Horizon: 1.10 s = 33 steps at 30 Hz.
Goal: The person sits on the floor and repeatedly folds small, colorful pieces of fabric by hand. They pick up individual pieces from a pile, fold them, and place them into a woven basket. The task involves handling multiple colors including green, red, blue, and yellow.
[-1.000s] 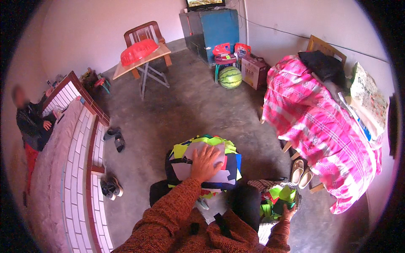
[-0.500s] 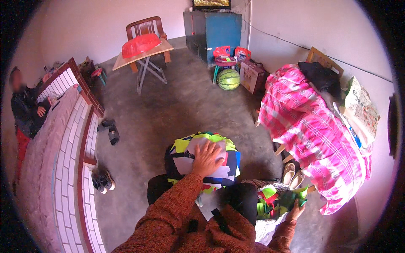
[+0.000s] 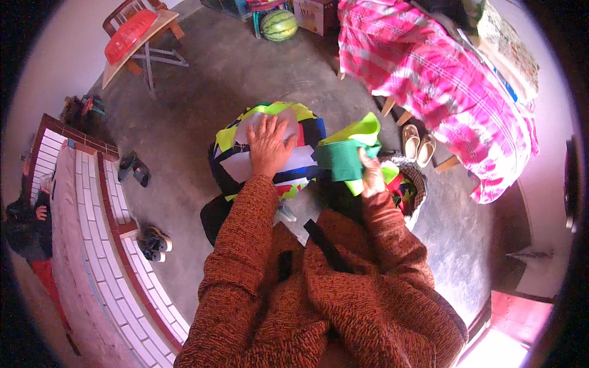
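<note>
A round heap of fabric scraps (image 3: pixel 236 164) in grey, black, blue and neon yellow sits in front of my knees. My left hand (image 3: pixel 268 146) lies flat on its top, fingers spread over a pale grey piece. My right hand (image 3: pixel 372 176) grips green and neon-yellow fabric pieces (image 3: pixel 341 159), thumb on top, right beside the heap's right edge. Behind my right wrist stands a checked basket (image 3: pixel 419 179) with red, green and yellow scraps inside, partly hidden by my forearm.
Beige shoes (image 3: pixel 411 143) stand near the basket, under a seat draped in pink plaid cloth (image 3: pixel 423 80). A watermelon (image 3: pixel 279 26) lies farther off. At left are dark shoes (image 3: pixel 153 243) beside a white-brick bed platform (image 3: pixel 101 245), where a person (image 3: pixel 27 230) sits. A folding table (image 3: pixel 161 21) holds a red basin (image 3: pixel 130 37).
My right hand has come up from the basket to the heap with the green and yellow pieces. My left hand stays on the heap. The view has tilted down and turned right.
</note>
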{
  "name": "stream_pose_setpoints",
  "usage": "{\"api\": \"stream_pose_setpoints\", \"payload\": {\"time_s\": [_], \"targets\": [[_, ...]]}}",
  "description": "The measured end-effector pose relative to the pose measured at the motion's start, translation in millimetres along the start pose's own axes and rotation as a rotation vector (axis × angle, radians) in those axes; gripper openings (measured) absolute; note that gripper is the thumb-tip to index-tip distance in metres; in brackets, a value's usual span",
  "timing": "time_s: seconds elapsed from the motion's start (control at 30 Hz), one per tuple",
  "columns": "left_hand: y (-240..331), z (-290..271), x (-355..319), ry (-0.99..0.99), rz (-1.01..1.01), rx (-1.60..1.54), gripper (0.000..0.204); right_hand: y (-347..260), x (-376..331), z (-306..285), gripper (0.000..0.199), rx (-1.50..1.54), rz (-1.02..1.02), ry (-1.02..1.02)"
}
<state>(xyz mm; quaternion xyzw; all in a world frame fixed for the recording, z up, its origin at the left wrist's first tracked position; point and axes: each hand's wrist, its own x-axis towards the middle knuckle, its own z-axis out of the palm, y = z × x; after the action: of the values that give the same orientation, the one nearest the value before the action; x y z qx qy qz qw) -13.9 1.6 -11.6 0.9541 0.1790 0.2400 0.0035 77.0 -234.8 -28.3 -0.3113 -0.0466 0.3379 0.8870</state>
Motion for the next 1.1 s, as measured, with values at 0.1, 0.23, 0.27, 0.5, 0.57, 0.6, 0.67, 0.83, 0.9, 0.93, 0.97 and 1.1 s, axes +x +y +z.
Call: {"api": "stream_pose_setpoints", "payload": {"time_s": [0.1,0.23,0.27,0.5,0.57,0.6,0.67,0.83,0.9,0.93,0.97,1.1], "targets": [[-2,5,2,-0.002,0.017,-0.011,0.048,23,-3,0,0.030,0.023,0.058,-0.021],[-11,7,3,0.024,0.032,-0.083,0.048,28,-3,-4,0.031,0.022,0.124,-0.101],[-12,6,3,0.023,0.032,-0.116,0.048,28,-4,-5,0.031,0.033,0.129,-0.101],[51,-58,-13,-0.035,-0.106,-1.033,0.039,25,-9,1,0.032,0.061,0.127,-0.138],[68,-60,-27,-0.122,-0.086,-1.099,0.037,26,-10,9,0.033,0.043,0.150,-0.177],[73,-52,-32,-0.153,-0.059,-1.077,0.037,25,-12,10,0.033,0.005,0.149,-0.193],[75,-37,-43,-0.080,-0.096,-1.009,0.035,26,-14,11,0.034,-0.054,0.140,-0.216],[75,-37,-46,-0.041,-0.102,-0.950,0.030,34,-14,16,0.042,-0.178,0.076,-0.242],[77,-43,-44,-0.041,-0.106,-0.956,0.026,38,-14,20,0.049,-0.222,0.054,-0.215],[80,-52,-43,-0.045,-0.131,-0.986,0.022,36,-15,22,0.050,-0.195,0.070,-0.225],[82,-57,-42,-0.050,-0.155,-1.015,0.019,33,-16,23,0.050,-0.167,0.087,-0.234],[71,-45,-50,-0.182,-0.345,-1.529,0.015,30,-13,13,0.044,-0.127,0.150,-0.259]]}}
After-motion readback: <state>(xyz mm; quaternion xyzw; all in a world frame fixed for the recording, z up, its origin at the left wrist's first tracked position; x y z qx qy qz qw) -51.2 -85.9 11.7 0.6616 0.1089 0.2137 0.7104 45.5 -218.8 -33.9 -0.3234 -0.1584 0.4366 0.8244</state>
